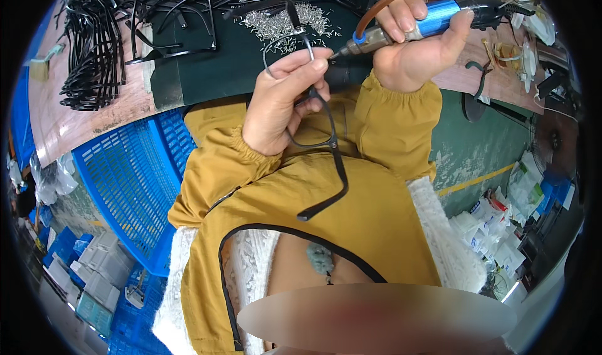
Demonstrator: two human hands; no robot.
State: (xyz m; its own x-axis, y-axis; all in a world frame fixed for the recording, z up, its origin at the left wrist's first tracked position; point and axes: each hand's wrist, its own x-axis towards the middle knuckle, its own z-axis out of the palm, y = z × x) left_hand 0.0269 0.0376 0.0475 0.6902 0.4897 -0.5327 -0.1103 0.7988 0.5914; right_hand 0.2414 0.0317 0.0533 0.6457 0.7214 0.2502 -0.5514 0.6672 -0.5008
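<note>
My left hand [279,107] is closed around a black eyeglass frame [340,170], pinching it between thumb and fingers. One temple of the frame hangs down towards my lap; the other reaches up over the bench. My right hand [411,63] is wrapped round a powered screwdriver [437,17] with a blue body and a grey nose. Its tip points left and meets the frame close to my left thumb; whether it sits in a screw is too small to tell. Beyond my left hand, small silver screws [285,21] lie heaped on a dark green mat [222,79].
Black eyeglass temples [94,60] lie bundled at the left of the bench, beside another black frame [169,52]. Pliers [481,76] rest at the right edge. A blue plastic basket [128,179] stands below left. Bags [489,220] lie on the floor at right.
</note>
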